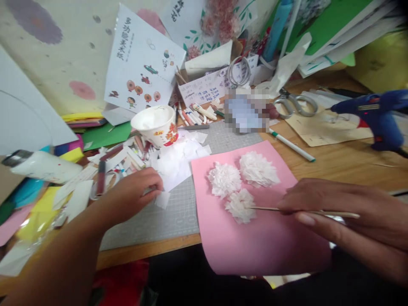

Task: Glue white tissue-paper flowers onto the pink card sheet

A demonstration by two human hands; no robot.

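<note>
My left hand point(140, 193) is closed in a pinch on a small white paper square point(162, 199), over the grey cutting mat point(178, 216). Between the thumb and fingers of my right hand point(331, 208) lies a thin wooden stick point(267, 208). Its tip touches the lowest of three ruffled white paper flowers point(240, 208). All three sit on a pink sheet of paper point(210, 242) whose lower part hangs past the table's front edge. More white paper squares point(175, 165) lie loose in a pile to the right of my left hand.
A white paper cup point(156, 125) stands behind the pile. Markers and scraps clutter the left, near a white bottle point(44, 166). To the right are a blue glue gun point(376, 114), scissors point(295, 104) and a green-tipped marker point(293, 145). A box point(204, 87) and cards back the table.
</note>
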